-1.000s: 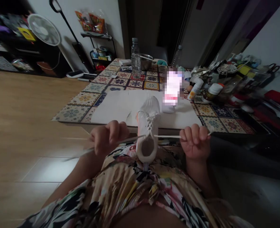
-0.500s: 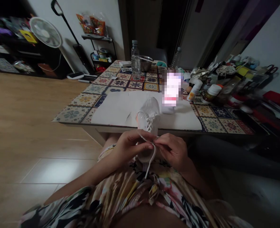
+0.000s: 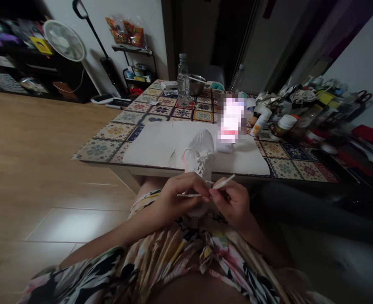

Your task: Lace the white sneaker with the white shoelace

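A white sneaker [image 3: 200, 155] leans with its toe on the table's front edge and its heel in my lap. Both hands meet over the shoe's opening. My left hand [image 3: 180, 196] pinches one flat white lace end [image 3: 188, 195], which lies level across its fingers. My right hand [image 3: 232, 202] pinches the other lace end [image 3: 223, 182], which sticks up to the right. The fingertips of the two hands almost touch. The heel is hidden behind my hands.
A low table with a patterned tile cloth [image 3: 110, 136] carries a white sheet [image 3: 155, 143], a water bottle [image 3: 183, 86], a metal bowl [image 3: 196, 83] and cluttered bottles and tubes [image 3: 284, 122] at right. A fan [image 3: 64, 41] stands far left. Wooden floor lies left.
A second ago my hands were apart, pulling the laces taut sideways. They came together over the shoe, and the lace ends now cross between my fingertips.
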`<state>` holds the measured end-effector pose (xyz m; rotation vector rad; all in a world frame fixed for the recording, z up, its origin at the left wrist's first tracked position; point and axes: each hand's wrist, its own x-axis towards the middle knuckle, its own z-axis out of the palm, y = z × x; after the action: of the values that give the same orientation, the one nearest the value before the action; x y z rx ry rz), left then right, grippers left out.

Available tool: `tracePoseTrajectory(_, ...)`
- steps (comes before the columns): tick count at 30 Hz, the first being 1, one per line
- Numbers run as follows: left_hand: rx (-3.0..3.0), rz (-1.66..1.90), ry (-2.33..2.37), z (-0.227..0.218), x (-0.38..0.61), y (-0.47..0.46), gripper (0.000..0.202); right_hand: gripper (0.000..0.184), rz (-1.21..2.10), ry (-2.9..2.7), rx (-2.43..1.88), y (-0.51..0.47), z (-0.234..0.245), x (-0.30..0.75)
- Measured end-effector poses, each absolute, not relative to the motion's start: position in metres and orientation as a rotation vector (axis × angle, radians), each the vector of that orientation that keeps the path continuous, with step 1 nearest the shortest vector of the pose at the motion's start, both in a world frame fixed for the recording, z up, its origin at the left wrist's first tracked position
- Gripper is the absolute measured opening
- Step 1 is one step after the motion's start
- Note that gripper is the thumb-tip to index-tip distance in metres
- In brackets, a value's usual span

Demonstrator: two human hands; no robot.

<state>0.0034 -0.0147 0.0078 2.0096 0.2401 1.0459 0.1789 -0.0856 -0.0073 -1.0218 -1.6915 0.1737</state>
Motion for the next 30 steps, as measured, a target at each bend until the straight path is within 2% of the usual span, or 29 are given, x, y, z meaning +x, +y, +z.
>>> tracePoseTrajectory(4, 2.107, 1.105, 0.19, 0.011, 0.005, -0.016, 0.007, 0.006, 0.196, -1.625, -1.047, -0.086, -0.008, 0.18)
tracePoseTrajectory(8, 2.1, 1.211, 0.18, 0.008, 0.003, -0.015, 0.01, 0.014, 0.228, -1.785, -0.942, -0.086, -0.002, 0.181)
tracePoseTrajectory(12, 1.997, 1.172, 0.256, 0.004, 0.0, -0.015, 0.009, 0.014, 0.218, -1.809, -0.918, -0.083, 0.0, 0.178)
tracePoseTrajectory(19, 1.487, 1.048, 0.486, 0.01, 0.006, -0.02, 0.013, 0.032, -0.137, -1.891, -0.881, -0.078, -0.015, 0.184)
tracePoseTrajectory(23, 1.332, 0.942, 0.526, 0.013, 0.01, -0.021, 0.016, 0.026, -0.313, -1.981, -0.867, -0.081, -0.016, 0.186)
tracePoseTrajectory(26, 1.296, 0.907, 0.518, 0.011, 0.012, -0.018, 0.015, 0.023, -0.232, -1.869, -0.861, -0.079, -0.015, 0.184)
tracePoseTrajectory(29, 1.188, 0.986, 0.508, 0.009, 0.012, -0.008, 0.017, 0.007, 0.058, -1.638, -0.799, -0.073, -0.015, 0.184)
tracePoseTrajectory(30, 1.106, 1.04, 0.501, 0.009, 0.011, -0.002, 0.019, 0.008, 0.186, -1.533, -0.749, -0.071, -0.015, 0.186)
